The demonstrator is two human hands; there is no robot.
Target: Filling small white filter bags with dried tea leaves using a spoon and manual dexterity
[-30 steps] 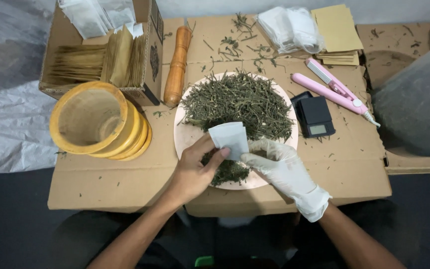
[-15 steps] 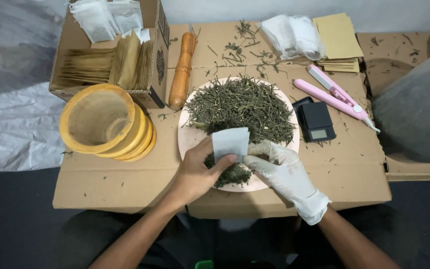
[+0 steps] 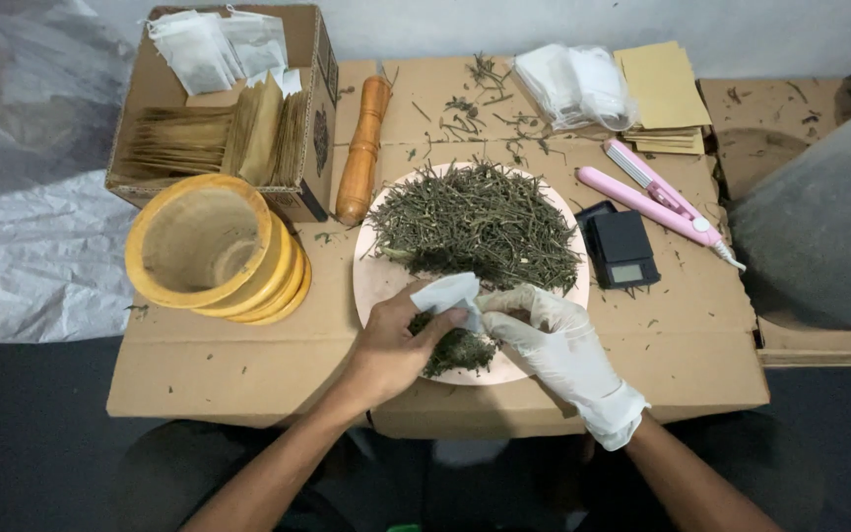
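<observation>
My bare left hand [image 3: 394,347] holds a small white filter bag [image 3: 448,294] over the near edge of a pale round plate [image 3: 378,281]. My right hand [image 3: 549,335], in a white glove, pinches the bag's right side with its fingers closed on it. A big heap of dried green herb stems [image 3: 480,222] covers the plate, and a smaller clump [image 3: 457,350] lies just under the bag between my hands.
A stack of yellow bowls [image 3: 211,246] stands left of the plate, behind it an open cardboard box [image 3: 319,118] of paper sachets. A wooden pestle [image 3: 363,148], a small black scale [image 3: 622,251], a pink sealer [image 3: 657,197], plastic-wrapped bags [image 3: 573,84] and tan envelopes [image 3: 664,94] lie around.
The bag has dropped lower and tilted toward the plate. Both hands have closed in on it, the gloved fingers now on its right edge.
</observation>
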